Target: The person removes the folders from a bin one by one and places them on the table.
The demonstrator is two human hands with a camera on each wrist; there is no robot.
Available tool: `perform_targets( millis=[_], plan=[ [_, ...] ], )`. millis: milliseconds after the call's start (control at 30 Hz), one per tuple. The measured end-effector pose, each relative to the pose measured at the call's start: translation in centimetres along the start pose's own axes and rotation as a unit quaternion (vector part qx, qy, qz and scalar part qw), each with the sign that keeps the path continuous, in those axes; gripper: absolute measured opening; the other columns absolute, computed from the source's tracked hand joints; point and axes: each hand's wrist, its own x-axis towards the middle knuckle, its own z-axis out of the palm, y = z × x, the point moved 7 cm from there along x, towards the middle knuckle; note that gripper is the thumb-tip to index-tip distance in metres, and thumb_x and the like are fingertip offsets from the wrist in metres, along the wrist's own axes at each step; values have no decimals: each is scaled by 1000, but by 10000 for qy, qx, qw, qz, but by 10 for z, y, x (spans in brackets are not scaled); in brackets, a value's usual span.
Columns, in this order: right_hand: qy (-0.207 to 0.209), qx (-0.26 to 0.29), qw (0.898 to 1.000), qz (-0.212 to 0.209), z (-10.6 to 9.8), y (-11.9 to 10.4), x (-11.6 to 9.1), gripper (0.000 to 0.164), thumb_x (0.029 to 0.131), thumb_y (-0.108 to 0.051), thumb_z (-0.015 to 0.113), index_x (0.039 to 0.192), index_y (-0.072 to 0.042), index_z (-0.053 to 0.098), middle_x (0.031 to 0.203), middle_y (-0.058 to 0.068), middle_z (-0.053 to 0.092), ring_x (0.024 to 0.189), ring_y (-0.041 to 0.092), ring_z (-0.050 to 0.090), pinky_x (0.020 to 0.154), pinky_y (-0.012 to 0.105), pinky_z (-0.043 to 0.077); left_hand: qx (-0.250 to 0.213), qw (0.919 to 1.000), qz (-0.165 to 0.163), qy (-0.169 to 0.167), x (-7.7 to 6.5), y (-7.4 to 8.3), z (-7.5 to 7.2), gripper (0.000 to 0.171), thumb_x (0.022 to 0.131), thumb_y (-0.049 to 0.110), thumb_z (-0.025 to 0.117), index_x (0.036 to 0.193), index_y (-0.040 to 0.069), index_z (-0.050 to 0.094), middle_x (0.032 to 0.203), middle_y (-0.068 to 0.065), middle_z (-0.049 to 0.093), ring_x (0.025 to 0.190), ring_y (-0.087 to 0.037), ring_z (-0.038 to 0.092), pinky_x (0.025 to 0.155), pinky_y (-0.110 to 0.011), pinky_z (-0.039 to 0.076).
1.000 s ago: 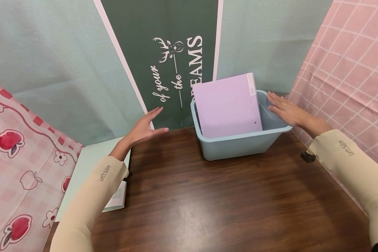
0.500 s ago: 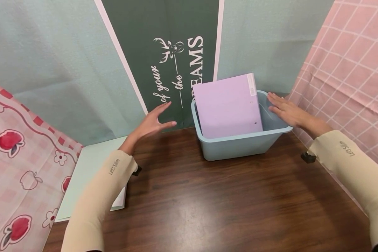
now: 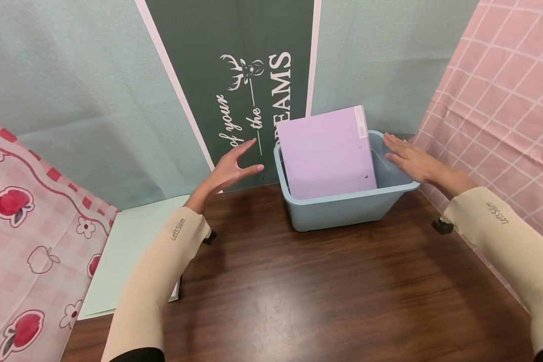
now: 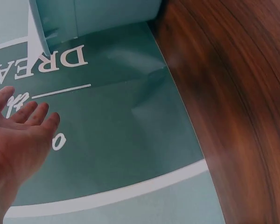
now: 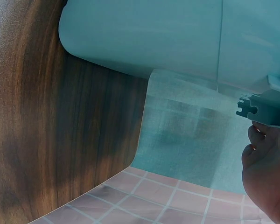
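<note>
On the dark table (image 3: 262, 281), a blue bin (image 3: 339, 212) is set, with a lilac binder (image 3: 325, 156) propped inside. The bin's right end is touched by the straight-fingered right grip (image 3: 414, 161), while the left grip (image 3: 227, 172), thumb spread, is held nearby.

A binder (image 3: 326, 156) sits in the bin (image 3: 339, 213) on the table (image 3: 276, 281), with a folder (image 3: 133, 241) to its left and cloth (image 3: 244, 30) behind

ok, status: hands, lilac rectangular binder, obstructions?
Left hand empty, left of the blue rectangular plastic bin. Right hand at bin's right end. Binder leaning inside, top sticking out. Nothing visible between left hand and bin.
</note>
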Motion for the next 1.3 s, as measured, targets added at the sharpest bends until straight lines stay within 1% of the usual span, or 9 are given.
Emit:
perform_targets(
  millis=[133,300,467,567,767,900,1033,1167,1300],
  plan=[
    [30,4,10000,-33,0,0,0,65,116,-31,33,165,8,14,173,29,8,161,45,6,132,51,0,-274,9996,-69,-13,7,3,5,90,94,51,73,169,24,31,175,-4,27,160,-25,27,127,-48,31],
    [40,33,10000,-39,0,0,-1,65,116,-31,34,164,8,14,173,29,8,161,46,6,132,51,0,-496,9987,-133,-60,16,7,12,88,96,50,72,169,25,31,175,-4,28,160,-25,29,127,-46,31],
    [34,44,10000,-40,0,0,-1,65,116,-30,34,164,8,15,173,28,8,161,46,6,132,48,-1,-1023,9947,-110,-16,23,10,14,85,98,44,73,169,23,32,174,-5,29,159,-24,32,127,-44,32],
    [49,25,10000,-53,0,0,0,65,116,-30,34,164,8,15,173,29,8,161,47,7,132,48,0,-1198,9927,-105,25,28,10,14,84,98,42,73,168,23,33,174,-4,30,158,-22,33,127,-42,32],
    [49,1,10000,0,1,2,0,65,116,-31,34,164,8,15,173,28,8,161,46,7,132,49,-1,-1376,9905,-13,18,37,15,17,82,98,42,72,168,22,35,173,-2,31,157,-21,35,127,-42,32],
    [56,19,10000,-1,1,2,-1,64,116,-31,34,164,8,15,173,28,8,161,46,8,132,50,0,-1356,9907,33,-62,43,18,21,80,99,40,71,168,21,35,173,-2,32,157,-22,35,127,-43,31],
    [37,23,10000,15,1,2,-2,65,116,-31,33,164,8,15,173,28,7,161,46,7,132,50,0,-1304,9914,-6,-80,47,21,24,79,99,42,71,167,23,36,172,-2,34,156,-23,37,126,-46,33],
    [57,22,10000,5,0,2,-2,65,116,-31,34,164,9,15,173,29,8,161,46,7,132,50,1,-1417,9899,-24,-79,53,22,29,79,100,42,70,167,23,35,172,-3,34,157,-24,36,125,-47,33],
    [160,12,9999,-60,-2,1,-1,65,115,-30,38,164,9,18,172,29,11,160,47,10,132,51,3,-1481,9889,-98,-103,59,23,33,79,100,42,69,168,23,34,173,-3,33,157,-25,35,126,-45,34]
  ],
)
